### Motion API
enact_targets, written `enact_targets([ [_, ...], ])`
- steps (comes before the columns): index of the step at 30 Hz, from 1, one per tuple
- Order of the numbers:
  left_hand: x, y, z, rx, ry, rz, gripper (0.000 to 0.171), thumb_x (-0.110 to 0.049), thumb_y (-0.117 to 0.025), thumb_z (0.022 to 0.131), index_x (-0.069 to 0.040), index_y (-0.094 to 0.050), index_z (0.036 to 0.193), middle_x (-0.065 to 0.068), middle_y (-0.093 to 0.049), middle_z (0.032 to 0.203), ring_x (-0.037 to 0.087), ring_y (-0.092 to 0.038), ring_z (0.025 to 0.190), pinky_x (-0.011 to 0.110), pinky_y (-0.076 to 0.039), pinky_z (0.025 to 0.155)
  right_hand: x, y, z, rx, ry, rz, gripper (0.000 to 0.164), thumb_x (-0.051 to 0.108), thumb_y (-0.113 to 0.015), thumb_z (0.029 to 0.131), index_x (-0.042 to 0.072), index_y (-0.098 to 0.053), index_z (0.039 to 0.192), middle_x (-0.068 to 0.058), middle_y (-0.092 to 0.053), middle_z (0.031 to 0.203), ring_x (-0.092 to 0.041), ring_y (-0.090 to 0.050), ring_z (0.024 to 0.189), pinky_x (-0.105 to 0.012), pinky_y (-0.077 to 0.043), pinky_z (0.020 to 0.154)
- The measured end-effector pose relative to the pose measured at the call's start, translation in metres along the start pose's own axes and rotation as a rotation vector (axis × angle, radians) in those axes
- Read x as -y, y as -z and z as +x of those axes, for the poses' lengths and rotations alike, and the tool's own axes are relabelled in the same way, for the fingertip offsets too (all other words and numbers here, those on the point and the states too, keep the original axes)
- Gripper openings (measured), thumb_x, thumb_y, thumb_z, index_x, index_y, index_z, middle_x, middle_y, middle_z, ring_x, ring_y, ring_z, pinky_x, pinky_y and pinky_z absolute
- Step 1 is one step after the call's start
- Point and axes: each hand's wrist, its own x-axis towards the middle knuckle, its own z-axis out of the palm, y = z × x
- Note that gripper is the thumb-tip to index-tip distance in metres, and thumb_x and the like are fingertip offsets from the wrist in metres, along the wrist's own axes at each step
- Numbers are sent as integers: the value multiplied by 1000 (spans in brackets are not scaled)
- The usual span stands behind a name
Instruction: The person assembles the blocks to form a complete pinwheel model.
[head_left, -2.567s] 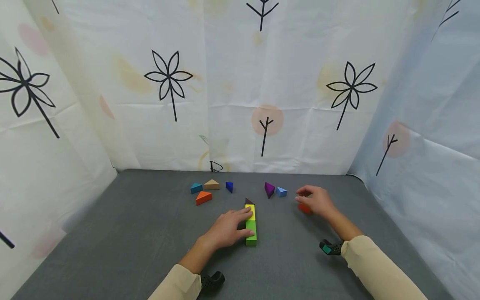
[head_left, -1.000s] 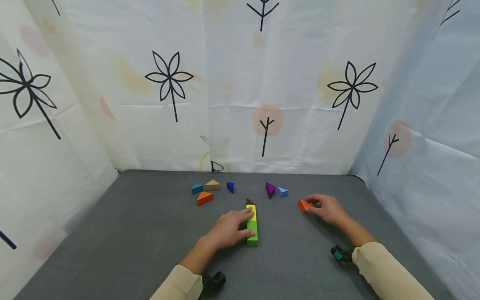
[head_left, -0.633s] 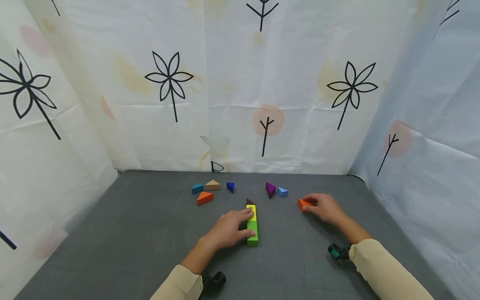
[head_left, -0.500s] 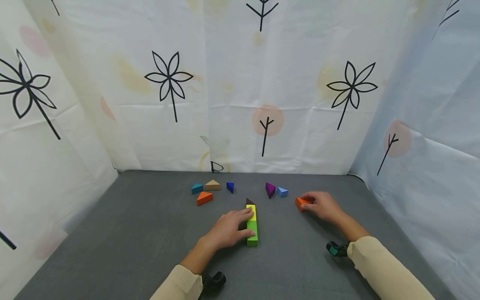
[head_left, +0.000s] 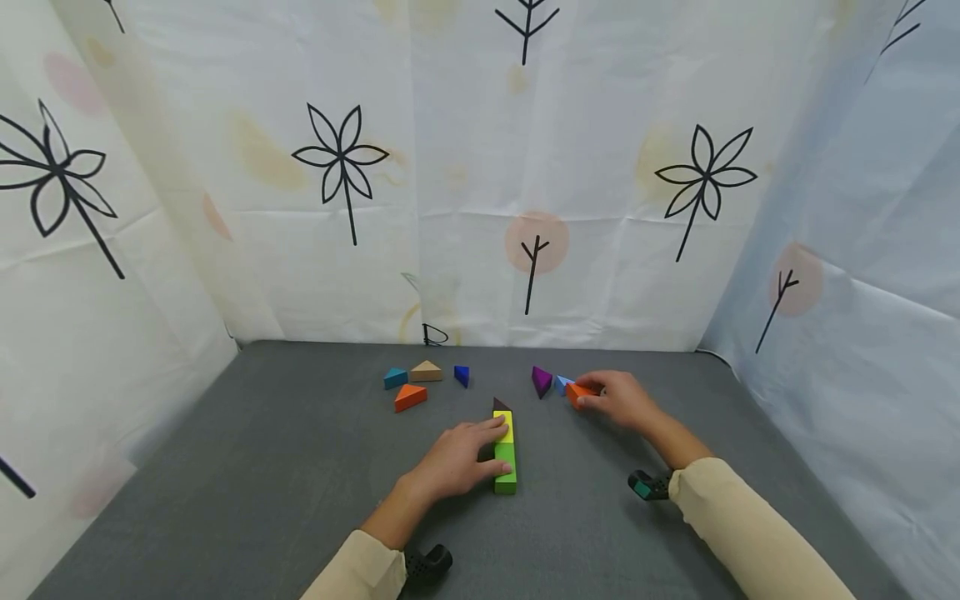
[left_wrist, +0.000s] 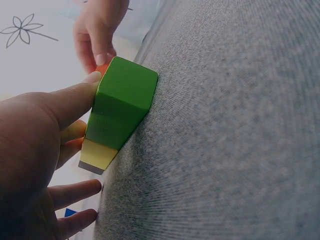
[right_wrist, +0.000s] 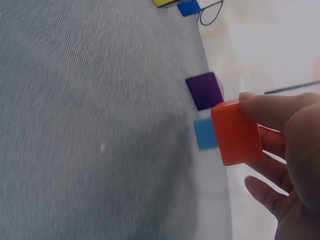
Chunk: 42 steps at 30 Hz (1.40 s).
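My right hand (head_left: 621, 400) pinches an orange triangular block (right_wrist: 237, 134) between thumb and fingers. In the head view this block overlaps a light blue triangular block (head_left: 561, 383), with a purple triangular block (head_left: 542, 381) just left of it. My left hand (head_left: 456, 457) rests on a row of blocks with fairly straight fingers: the thumb lies on the green block (left_wrist: 122, 92), the fingertips on the yellow block (head_left: 502, 427). A dark brown triangular block (head_left: 501, 404) sits at the row's far end.
Left of the row, towards the back of the grey table (head_left: 300, 467), lie a teal triangle (head_left: 395, 379), a wooden-coloured triangle (head_left: 427, 372), another orange triangle (head_left: 410, 398) and a dark blue triangle (head_left: 462, 376). White patterned cloth walls (head_left: 465, 167) enclose the back and sides.
My right hand first reached over the orange triangular block, then gripped it and carried it left, towards the light blue one. The left hand has stayed on the row of blocks.
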Motion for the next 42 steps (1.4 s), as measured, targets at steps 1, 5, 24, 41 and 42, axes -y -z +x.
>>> enact_targets([
  [1,0,0,0,0,0,1,64,-52,-62,91,-22,-49,145,-6,-38,152,30,-40,135,57,-30,104,2,-1,2,-5,3,-1,28,17,-70,91,3,-69,115,-7,-68,103,-22,-59,87,-42,-49,75],
  [5,0,0,0,3,3,1,64,-52,-62,91,-22,-49,146,-7,-38,152,29,-39,135,56,-30,105,10,-5,7,-22,23,-2,29,15,-71,90,2,-69,115,-8,-68,103,-22,-59,87,-42,-49,74],
  [24,-1,2,0,3,-1,-3,64,-53,-61,91,-21,-49,145,-7,-39,152,29,-41,134,55,-32,104,35,-28,27,-29,75,35,32,14,-72,89,2,-69,118,-11,-67,108,-25,-59,92,-45,-48,82],
  [41,-1,1,0,-5,-15,-2,64,-53,-61,91,-21,-49,145,-6,-39,152,29,-42,133,56,-32,103,52,-53,41,26,95,36,30,16,-72,89,6,-69,118,-6,-66,104,-21,-57,89,-42,-48,82],
  [42,-1,1,0,-5,-14,-4,64,-53,-61,91,-21,-49,145,-6,-39,152,29,-42,133,56,-32,103,52,-55,42,31,90,36,31,16,-72,90,6,-69,118,-6,-66,105,-21,-57,90,-42,-48,82],
])
